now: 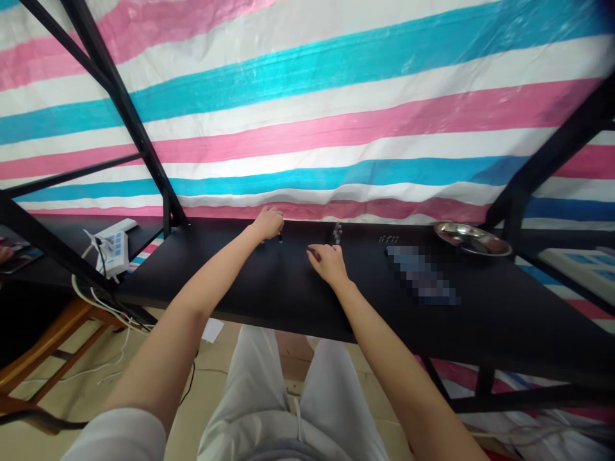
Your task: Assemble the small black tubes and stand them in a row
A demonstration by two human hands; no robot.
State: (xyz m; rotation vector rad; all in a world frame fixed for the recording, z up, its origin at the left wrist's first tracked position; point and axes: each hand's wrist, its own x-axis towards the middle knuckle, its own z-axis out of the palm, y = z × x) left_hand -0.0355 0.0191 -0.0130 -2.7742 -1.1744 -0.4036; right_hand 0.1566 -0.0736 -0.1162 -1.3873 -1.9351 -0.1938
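Both my arms reach out over a black table (298, 294). My left hand (268, 223) is near the table's far edge, fingers curled down around a small dark object I cannot make out. My right hand (328, 261) rests a little nearer, fingers bent toward the tabletop; what it touches, if anything, is hidden. Just beyond my right hand stands a small cluster of dark and silver parts (336, 233). Further right lies a row of tiny screws (388, 239).
A shiny metal dish (471, 238) sits at the table's far right. A white power strip (113, 246) with cables lies at the left. Black frame bars (120, 102) rise beside a pink, blue and white striped tarp (336, 96). A wooden chair (48, 346) stands lower left.
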